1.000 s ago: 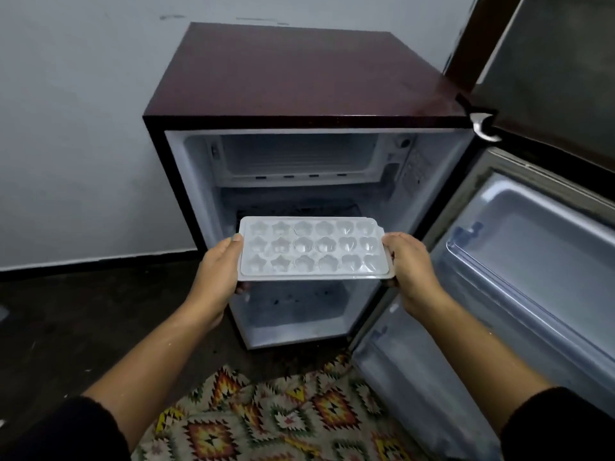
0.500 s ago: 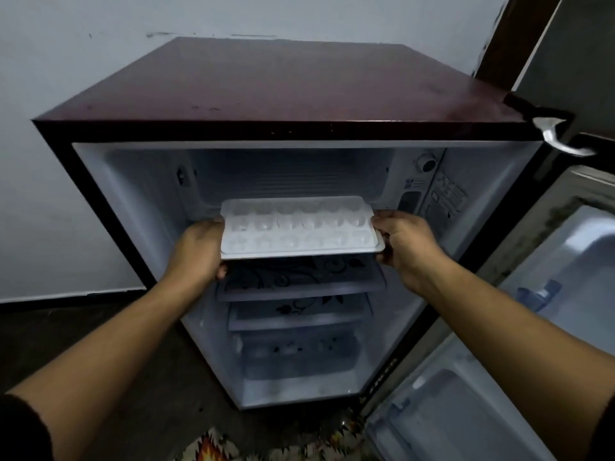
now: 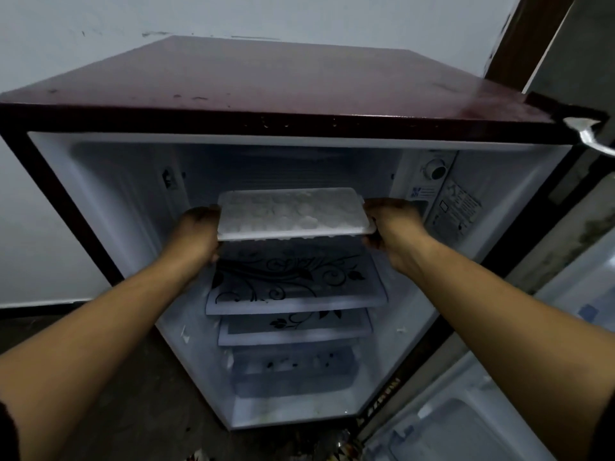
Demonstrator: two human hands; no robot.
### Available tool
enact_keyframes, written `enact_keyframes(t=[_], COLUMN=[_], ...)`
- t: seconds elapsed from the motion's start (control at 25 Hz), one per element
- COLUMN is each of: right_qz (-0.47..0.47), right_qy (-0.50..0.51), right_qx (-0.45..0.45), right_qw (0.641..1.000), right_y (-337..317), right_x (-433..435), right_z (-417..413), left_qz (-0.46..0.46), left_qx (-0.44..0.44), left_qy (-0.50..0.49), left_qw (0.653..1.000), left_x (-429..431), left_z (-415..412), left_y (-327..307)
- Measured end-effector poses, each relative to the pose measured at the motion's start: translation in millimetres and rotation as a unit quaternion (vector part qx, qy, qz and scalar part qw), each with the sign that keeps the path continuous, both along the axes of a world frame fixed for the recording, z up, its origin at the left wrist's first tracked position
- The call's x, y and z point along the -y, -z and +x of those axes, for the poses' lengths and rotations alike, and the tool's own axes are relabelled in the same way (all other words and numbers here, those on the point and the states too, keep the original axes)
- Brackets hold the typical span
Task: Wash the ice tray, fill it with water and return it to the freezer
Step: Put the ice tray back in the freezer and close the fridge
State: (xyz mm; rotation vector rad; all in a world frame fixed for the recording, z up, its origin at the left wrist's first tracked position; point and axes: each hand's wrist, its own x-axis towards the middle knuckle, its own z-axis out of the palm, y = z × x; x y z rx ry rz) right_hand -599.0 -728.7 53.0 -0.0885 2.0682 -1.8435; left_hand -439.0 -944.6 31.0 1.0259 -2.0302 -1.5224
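A white ice tray (image 3: 293,212) is held level inside the open small fridge (image 3: 266,84), in front of the freezer compartment (image 3: 286,168) at the top. My left hand (image 3: 196,232) grips the tray's left end. My right hand (image 3: 392,229) grips its right end. The tray's moulded cells face up; whether water is in them is too blurred to tell. Both forearms reach into the cabinet.
Under the tray are two glass shelves with black floral print (image 3: 293,281) and a crisper drawer (image 3: 293,371). A thermostat dial (image 3: 436,169) sits on the right inner wall. The open door (image 3: 499,410) with its racks stands at the right. A white wall (image 3: 50,34) is behind.
I moved much closer to the fridge. The tray went from in front of the cabinet, up and inward, toward the freezer compartment, with both hands still holding its ends.
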Motion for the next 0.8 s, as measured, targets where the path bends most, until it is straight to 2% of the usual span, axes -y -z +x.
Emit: enact_keyframes(t=[0.16,0.4,0.52,0.64,0.72,0.76,0.8], right_qz=[0.007,-0.066,-0.093,-0.085,-0.021,0.032,0.089], right_qy=[0.007,0.028,0.033,0.027,0.018,0.009,-0.006], right_qx=[0.007,0.061,0.061,-0.003,-0.102,-0.165,-0.232], right_qw=[1.0,0.996,0.993,0.996,0.994,0.986,0.969], right_y=[-1,0,2,9,19,25,29], right_x=[7,14,12,8,4,2,-1], right_z=[-8,-21,-20,-15,-8,-2,5], left_qz=[0.03,0.084,0.096,0.111,0.099,0.048,-0.045], left_qx=[0.003,-0.018,-0.039,-0.071,-0.101,-0.104,-0.087], left_qy=[-0.025,-0.057,-0.082,-0.103,-0.1,-0.094,-0.081], left_qw=[0.999,0.995,0.991,0.986,0.985,0.989,0.992], left_x=[0,4,1,2,3,1,-2], left_z=[-8,-12,-12,-8,1,7,14], left_y=[-4,-8,-9,-6,2,9,17])
